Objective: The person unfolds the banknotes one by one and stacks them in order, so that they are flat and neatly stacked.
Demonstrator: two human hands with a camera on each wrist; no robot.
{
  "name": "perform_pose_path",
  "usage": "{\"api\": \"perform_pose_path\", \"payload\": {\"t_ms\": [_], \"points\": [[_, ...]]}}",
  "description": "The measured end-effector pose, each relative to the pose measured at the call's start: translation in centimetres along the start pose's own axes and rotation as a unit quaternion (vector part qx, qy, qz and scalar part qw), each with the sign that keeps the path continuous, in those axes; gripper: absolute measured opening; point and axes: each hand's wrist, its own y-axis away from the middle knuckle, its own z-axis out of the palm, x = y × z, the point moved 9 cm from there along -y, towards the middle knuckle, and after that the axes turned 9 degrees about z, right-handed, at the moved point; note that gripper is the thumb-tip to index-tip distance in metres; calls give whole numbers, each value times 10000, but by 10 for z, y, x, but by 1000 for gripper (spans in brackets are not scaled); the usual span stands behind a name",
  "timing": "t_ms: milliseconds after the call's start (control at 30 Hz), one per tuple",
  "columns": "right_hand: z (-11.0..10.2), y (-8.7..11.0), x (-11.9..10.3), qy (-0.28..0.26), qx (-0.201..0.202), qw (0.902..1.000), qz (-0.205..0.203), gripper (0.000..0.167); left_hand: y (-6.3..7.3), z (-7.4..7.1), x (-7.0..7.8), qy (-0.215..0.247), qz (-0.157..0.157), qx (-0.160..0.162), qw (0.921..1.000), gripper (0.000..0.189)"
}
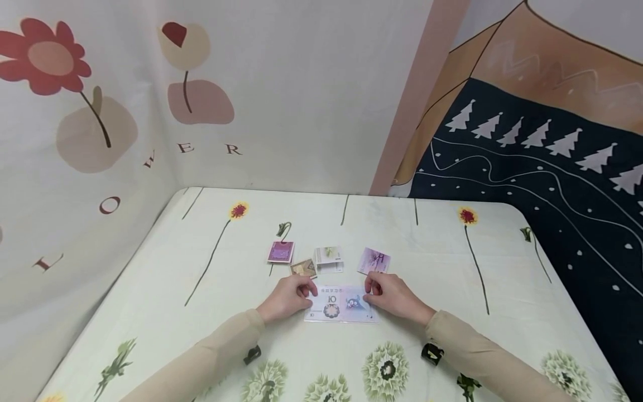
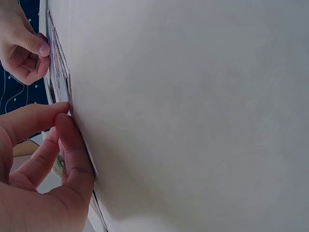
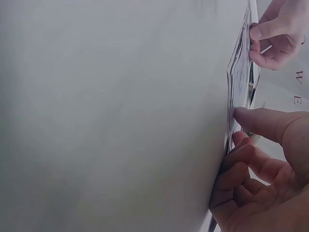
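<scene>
A pale purple play banknote [image 1: 342, 307] printed with a 10 and a blue cartoon figure lies flat on the table. From the side, in the right wrist view, several thin layers of notes [image 3: 236, 72] show stacked together. My left hand [image 1: 287, 300] pinches the left end between thumb and fingers. At the other end my right hand [image 1: 397, 296] pinches the edge, its thumb on top and the other fingers curled. Just beyond the hands lie folded notes: a magenta one [image 1: 280, 252], a brown one [image 1: 303, 268], a pale green one [image 1: 329, 255] and a purple one [image 1: 375, 260].
A white tablecloth [image 1: 321, 223] with printed flowers covers the table. Behind it hangs a pale flower-printed curtain [image 1: 301, 100], and a dark cloth with white trees [image 1: 502, 162] is at the right. Each wrist wears a black device [image 1: 432, 353].
</scene>
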Motion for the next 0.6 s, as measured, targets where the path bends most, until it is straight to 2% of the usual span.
{"api": "perform_pose_path", "payload": {"t_ms": [200, 367, 600], "points": [[-1, 1, 0, -148, -67, 9999, 56, 16, -1, 1, -2, 98, -113, -73, 9999, 18], [-3, 3, 1, -275, -197, 9992, 193, 12, -3, 2, -6, 227, -286, -319, 9988, 15], [-8, 6, -5, -416, -585, 9973, 140, 9, -5, -1, -4, 465, -306, -641, 9964, 10]]}}
